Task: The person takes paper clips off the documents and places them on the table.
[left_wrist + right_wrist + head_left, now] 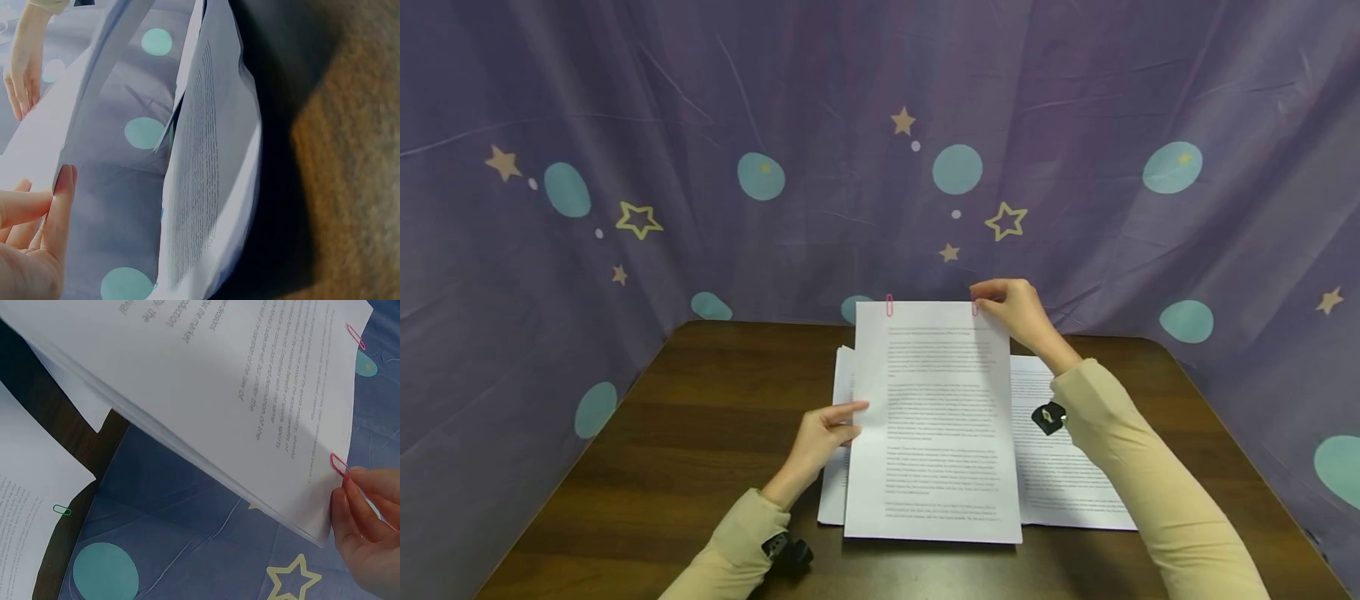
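Note:
A thick sheaf of printed paper is held up over the table, tilted toward me. My left hand pinches its left edge between thumb and fingers; the left wrist view shows the fingertips at the paper's edge. At the top right corner, my right hand pinches a pink paper clip that sits on the sheaf's top edge. A second pink paper clip is on the same edge, farther left.
Behind the sheaf, more printed sheets lie on the wooden table: one stack at left, another at right. A green paper clip is on one of them. A purple patterned curtain hangs behind the table.

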Action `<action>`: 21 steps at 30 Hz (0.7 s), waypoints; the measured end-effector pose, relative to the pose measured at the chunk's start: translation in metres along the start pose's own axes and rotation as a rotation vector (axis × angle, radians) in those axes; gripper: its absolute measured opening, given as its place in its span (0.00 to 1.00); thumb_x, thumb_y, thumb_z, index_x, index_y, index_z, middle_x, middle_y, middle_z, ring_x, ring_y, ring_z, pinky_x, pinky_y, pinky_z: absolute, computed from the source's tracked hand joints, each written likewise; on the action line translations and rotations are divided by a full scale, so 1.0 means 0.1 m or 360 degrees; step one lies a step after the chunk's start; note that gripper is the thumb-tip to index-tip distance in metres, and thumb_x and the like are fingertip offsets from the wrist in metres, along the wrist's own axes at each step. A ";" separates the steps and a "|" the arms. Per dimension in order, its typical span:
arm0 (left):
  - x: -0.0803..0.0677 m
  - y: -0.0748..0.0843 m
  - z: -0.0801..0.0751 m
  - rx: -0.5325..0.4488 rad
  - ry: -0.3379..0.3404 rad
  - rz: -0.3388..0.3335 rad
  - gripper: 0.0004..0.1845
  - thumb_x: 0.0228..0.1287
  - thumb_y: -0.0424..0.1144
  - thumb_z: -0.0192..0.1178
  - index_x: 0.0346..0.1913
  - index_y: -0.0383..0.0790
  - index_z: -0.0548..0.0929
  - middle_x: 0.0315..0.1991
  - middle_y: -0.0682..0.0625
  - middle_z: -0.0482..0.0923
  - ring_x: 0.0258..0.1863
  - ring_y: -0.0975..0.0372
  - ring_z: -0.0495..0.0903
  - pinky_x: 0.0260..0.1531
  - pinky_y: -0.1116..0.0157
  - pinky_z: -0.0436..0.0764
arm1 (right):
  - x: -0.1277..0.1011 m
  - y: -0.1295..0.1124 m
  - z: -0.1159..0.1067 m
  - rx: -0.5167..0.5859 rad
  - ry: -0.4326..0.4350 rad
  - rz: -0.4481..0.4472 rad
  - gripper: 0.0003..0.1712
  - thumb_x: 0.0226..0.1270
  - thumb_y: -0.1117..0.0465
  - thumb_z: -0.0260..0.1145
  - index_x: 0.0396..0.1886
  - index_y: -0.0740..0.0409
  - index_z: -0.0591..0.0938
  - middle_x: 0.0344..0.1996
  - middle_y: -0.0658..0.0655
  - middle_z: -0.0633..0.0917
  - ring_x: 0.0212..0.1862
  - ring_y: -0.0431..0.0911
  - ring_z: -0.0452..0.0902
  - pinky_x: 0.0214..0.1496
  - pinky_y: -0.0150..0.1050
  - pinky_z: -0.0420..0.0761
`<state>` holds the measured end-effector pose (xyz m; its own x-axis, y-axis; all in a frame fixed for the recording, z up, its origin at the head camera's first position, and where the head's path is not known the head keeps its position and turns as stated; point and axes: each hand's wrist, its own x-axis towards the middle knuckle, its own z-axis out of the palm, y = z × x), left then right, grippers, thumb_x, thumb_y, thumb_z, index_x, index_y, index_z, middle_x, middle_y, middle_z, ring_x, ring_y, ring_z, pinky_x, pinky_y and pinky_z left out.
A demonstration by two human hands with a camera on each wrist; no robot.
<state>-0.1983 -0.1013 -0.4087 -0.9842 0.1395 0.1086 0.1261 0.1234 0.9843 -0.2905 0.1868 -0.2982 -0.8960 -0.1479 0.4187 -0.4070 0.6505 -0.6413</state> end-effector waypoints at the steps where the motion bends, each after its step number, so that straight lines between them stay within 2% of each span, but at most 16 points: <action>1: 0.00 -0.01 0.00 -0.0002 -0.0003 -0.0005 0.17 0.48 0.18 0.56 0.45 0.27 0.78 0.43 0.35 0.77 0.27 0.62 0.77 0.28 0.63 0.79 | 0.00 0.00 0.00 -0.0004 0.0006 0.0004 0.11 0.56 0.71 0.59 0.39 0.69 0.81 0.38 0.64 0.82 0.37 0.52 0.78 0.37 0.41 0.75; 4: 0.01 -0.03 0.01 -0.0002 -0.0006 -0.0006 0.18 0.48 0.18 0.56 0.45 0.26 0.78 0.43 0.34 0.77 0.29 0.60 0.79 0.28 0.62 0.79 | -0.01 0.00 -0.01 -0.0018 0.0025 0.0020 0.10 0.56 0.71 0.59 0.37 0.68 0.82 0.36 0.64 0.83 0.36 0.51 0.78 0.35 0.40 0.75; 11: 0.09 -0.26 0.01 -0.0042 0.0003 -0.0016 0.18 0.48 0.19 0.58 0.46 0.29 0.79 0.44 0.37 0.77 0.32 0.60 0.79 0.26 0.68 0.78 | -0.03 0.02 -0.01 -0.0012 0.0048 0.0073 0.08 0.56 0.70 0.59 0.35 0.66 0.83 0.35 0.63 0.83 0.36 0.51 0.77 0.34 0.36 0.73; 17: 0.11 -0.30 0.02 -0.0009 0.0008 0.0010 0.19 0.47 0.19 0.57 0.45 0.30 0.79 0.43 0.37 0.78 0.31 0.63 0.79 0.25 0.70 0.78 | -0.05 0.05 -0.02 0.0063 0.0096 0.0103 0.08 0.57 0.70 0.59 0.34 0.66 0.83 0.34 0.63 0.83 0.37 0.50 0.78 0.35 0.32 0.74; 21: 0.10 -0.30 0.03 0.0009 0.0015 0.0013 0.19 0.46 0.19 0.58 0.45 0.30 0.80 0.43 0.38 0.78 0.32 0.63 0.78 0.25 0.70 0.78 | -0.07 0.09 -0.04 0.0196 0.0120 0.0189 0.09 0.58 0.67 0.60 0.36 0.66 0.83 0.35 0.63 0.83 0.35 0.44 0.78 0.31 0.27 0.74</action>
<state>-0.2116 -0.1010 -0.4373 -0.9843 0.1312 0.1183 0.1351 0.1276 0.9826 -0.2869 0.1964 -0.3039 -0.9252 -0.0163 0.3791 -0.3218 0.5632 -0.7611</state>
